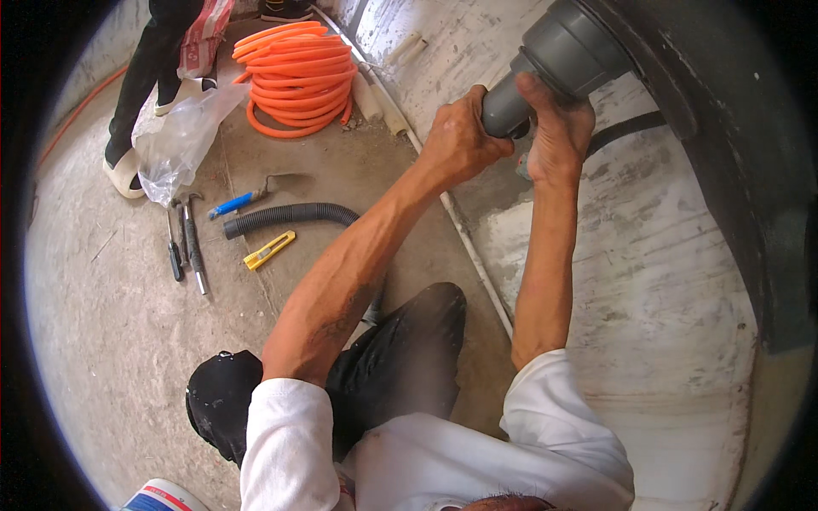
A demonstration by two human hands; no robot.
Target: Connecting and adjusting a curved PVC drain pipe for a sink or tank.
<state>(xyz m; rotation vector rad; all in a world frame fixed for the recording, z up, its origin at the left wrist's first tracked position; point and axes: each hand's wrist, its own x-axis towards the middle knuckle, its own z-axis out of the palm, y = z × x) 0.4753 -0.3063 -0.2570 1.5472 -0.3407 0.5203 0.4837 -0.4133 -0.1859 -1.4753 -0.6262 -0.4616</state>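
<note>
At the top right hangs a grey plastic pipe fitting (pixel 569 53), with a wide ribbed body and a narrower end pointing down and left. Its narrow end is between my two hands. My left hand (pixel 467 140) is closed against the end's left side, fingers curled at its lower rim. From the right, my right hand (pixel 558 128) grips the fitting, thumb laid along it and the other fingers mostly hidden. A black hose (pixel 629 129) runs off to the right behind my right hand. The fitting's upper end meets a large dark grey curved piece (pixel 724 128).
On the concrete floor lie an orange hose coil (pixel 294 77), a blue-handled trowel (pixel 234 203), a grey corrugated hose (pixel 290 215), a yellow utility knife (pixel 269 250), a hammer (pixel 194 247) and a screwdriver (pixel 175 255). Another person's legs (pixel 141 81) stand upper left by a plastic bag (pixel 183 145).
</note>
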